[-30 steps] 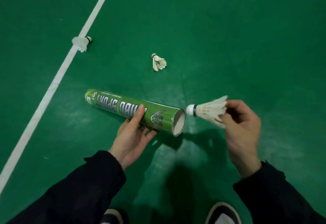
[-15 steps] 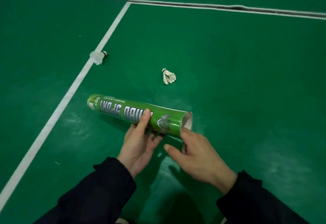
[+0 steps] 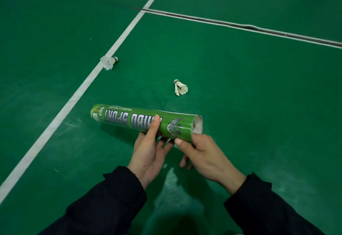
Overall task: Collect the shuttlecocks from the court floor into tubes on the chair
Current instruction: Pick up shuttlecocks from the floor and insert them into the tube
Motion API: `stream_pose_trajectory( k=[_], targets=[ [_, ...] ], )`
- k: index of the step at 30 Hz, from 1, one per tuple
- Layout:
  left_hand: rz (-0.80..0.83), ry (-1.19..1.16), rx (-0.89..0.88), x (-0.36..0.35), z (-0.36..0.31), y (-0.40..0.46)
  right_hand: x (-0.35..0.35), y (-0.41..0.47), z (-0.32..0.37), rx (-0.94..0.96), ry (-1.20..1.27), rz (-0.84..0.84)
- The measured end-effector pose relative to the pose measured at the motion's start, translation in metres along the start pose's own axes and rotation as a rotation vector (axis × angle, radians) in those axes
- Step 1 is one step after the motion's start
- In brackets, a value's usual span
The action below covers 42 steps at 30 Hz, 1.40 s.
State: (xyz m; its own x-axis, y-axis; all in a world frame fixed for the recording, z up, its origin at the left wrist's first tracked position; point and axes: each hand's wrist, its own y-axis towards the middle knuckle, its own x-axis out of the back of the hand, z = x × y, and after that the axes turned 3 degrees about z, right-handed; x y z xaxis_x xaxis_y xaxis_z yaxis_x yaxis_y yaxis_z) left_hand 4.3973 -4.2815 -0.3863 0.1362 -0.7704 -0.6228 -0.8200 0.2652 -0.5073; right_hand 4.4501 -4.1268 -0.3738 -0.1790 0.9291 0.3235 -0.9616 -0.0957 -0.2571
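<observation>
1. Your left hand [image 3: 148,153] holds the green tube [image 3: 146,121] from below, thumb laid over the top of its printed middle and fingers curled underneath

2. Your right hand [image 3: 205,157] pinches the tube's near lower edge just by the open mouth [image 3: 198,126], thumb on the green wall; what its other fingers do under the tube you cannot tell, and no shuttlecock shows in it

3. The tube lies nearly level across your view, its long axis running left to right: capped end to the left, open mouth to the right

4. The nearer shuttlecock [image 3: 180,88] lies on the court floor [image 3: 259,96] beyond the tube, a little left of the mouth, cork pointing far and feathers toward you. It sits clear of the tube, touching nothing but the floor

5. The farther shuttlecock [image 3: 109,62] rests on the white line [image 3: 77,94], well off to the far left, cork pointing right

6. Judged from this, your right hand is the nearer one to the shuttlecock by the mouth, so it would likely free itself and reach forward

7. No chair is in view
</observation>
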Motion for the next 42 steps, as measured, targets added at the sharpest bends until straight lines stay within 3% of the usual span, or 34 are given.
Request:
stream_pose_trajectory(
  k=[4, 11, 14, 18, 26, 29, 33, 35, 38, 42],
  targets=[
    [-0.044, 0.004, 0.013, 0.007, -0.003, 0.012, 0.002, 0.012, -0.002, -0.06, 0.049, 0.076],
    [-0.161, 0.012, -0.073, 0.015, -0.037, 0.06, 0.018, 0.049, -0.024, 0.056, 0.204, -0.362],
    [-0.199, 0.102, -0.065, 0.026, -0.043, 0.066, 0.028, 0.098, -0.047, -0.012, 0.0, -0.413],
    [-0.221, 0.107, -0.05, 0.038, -0.045, 0.064, 0.031, 0.176, -0.075, -0.114, -0.514, -0.262],
    [-0.233, 0.073, -0.052, 0.056, -0.06, 0.056, 0.036, 0.255, -0.105, -0.017, -0.908, -0.265],
    [-0.235, 0.065, -0.065, 0.061, -0.065, 0.057, 0.038, 0.239, -0.097, 0.071, -0.694, -0.424],
    [-0.249, 0.03, -0.089, 0.069, -0.066, 0.06, 0.035, 0.168, -0.048, 0.037, 0.082, -0.634],
    [-0.26, 0.006, -0.098, 0.07, -0.067, 0.059, 0.028, 0.122, -0.025, 0.115, 0.275, -0.667],
    [-0.272, -0.036, -0.089, 0.068, -0.062, 0.052, 0.006, 0.078, -0.006, 0.212, 0.256, -0.588],
    [-0.232, -0.038, -0.045, 0.062, -0.054, 0.027, -0.033, 0.066, 0.0, 0.314, -0.011, -0.371]
  ],
)
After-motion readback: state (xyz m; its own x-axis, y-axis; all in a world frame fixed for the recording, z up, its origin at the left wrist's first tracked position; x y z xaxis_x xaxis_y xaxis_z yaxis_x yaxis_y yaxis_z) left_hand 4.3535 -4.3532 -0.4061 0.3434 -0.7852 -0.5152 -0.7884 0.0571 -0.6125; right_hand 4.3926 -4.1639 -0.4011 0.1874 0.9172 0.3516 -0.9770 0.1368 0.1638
